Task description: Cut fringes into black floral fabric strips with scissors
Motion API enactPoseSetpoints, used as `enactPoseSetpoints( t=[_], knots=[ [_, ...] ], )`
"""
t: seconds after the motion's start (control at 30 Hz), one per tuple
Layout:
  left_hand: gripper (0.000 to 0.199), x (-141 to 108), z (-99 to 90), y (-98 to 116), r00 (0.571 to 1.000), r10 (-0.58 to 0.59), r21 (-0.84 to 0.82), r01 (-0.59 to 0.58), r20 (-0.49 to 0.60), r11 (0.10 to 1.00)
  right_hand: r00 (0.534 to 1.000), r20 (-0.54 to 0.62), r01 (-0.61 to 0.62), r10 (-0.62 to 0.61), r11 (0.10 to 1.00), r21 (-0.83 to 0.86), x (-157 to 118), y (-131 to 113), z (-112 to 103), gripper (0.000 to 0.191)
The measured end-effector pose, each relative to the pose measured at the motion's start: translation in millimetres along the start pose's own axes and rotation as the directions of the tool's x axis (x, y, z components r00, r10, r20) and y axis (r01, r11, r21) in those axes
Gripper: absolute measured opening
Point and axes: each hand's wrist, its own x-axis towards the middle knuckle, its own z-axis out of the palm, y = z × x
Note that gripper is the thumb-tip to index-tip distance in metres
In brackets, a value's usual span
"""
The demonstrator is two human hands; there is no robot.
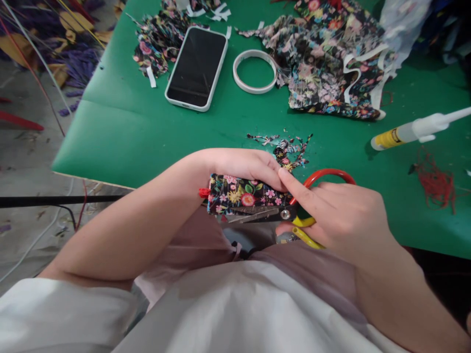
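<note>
My left hand (pixel 253 166) is closed on a small floral fabric piece (pixel 246 193), black with pink and yellow flowers, near the table's front edge. A red cord loop (pixel 203 192) sticks out at its left end. In my right hand (pixel 342 211) are scissors (pixel 285 214) with red and yellow handles. Their blades point left along the fabric's lower edge and look slightly apart. My right index finger reaches to the left fingertips. Just beyond the hands lie small fabric scraps (pixel 289 152).
On the green table (pixel 121 132) are a phone (pixel 198 66), a roll of tape (pixel 254 90), a floral fabric heap (pixel 320 63), trimmings (pixel 162 34), a glue bottle (pixel 405 132) and red thread (pixel 436 181). Cords and purple scraps (pixel 79 68) lie beyond its left edge.
</note>
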Motion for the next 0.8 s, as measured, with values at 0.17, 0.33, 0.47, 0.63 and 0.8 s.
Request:
enactPoseSetpoints(
  t=[0.17, 0.33, 0.47, 0.63, 0.8],
  knots=[
    [0.018, 0.7, 1.0, 1.0, 1.0, -0.011, -0.04, 0.011, 0.001, 0.999, 1.0, -0.004, -0.004, 0.004, 1.0, 0.02, -0.5, -0.7, 0.3, 0.056],
    [0.017, 1.9, 1.2, 1.0, 1.0, 0.004, -0.019, -0.004, -0.006, 1.0, 1.0, 0.022, -0.022, 0.022, 1.0, 0.022, -0.9, -0.2, 1.0, 0.058],
    [0.021, 2.6, -0.4, -1.1, 1.0, 0.012, 0.007, -0.012, 0.026, 1.0, 1.0, 0.018, -0.009, 0.008, 1.0, 0.019, -0.9, 0.1, 0.3, 0.059],
    [0.021, 2.6, 1.7, -2.1, 1.0, 0.015, -0.037, -0.014, 0.015, 0.999, 1.0, 0.014, -0.003, 0.003, 1.0, -0.004, -0.5, -0.8, 1.1, 0.062],
    [0.014, -0.8, 3.4, 0.1, 1.0, -0.002, -0.082, 0.001, -0.009, 0.997, 1.0, -0.004, -0.015, 0.015, 0.999, 0.039, -0.9, 4.3, -0.8, 0.063]
  ],
)
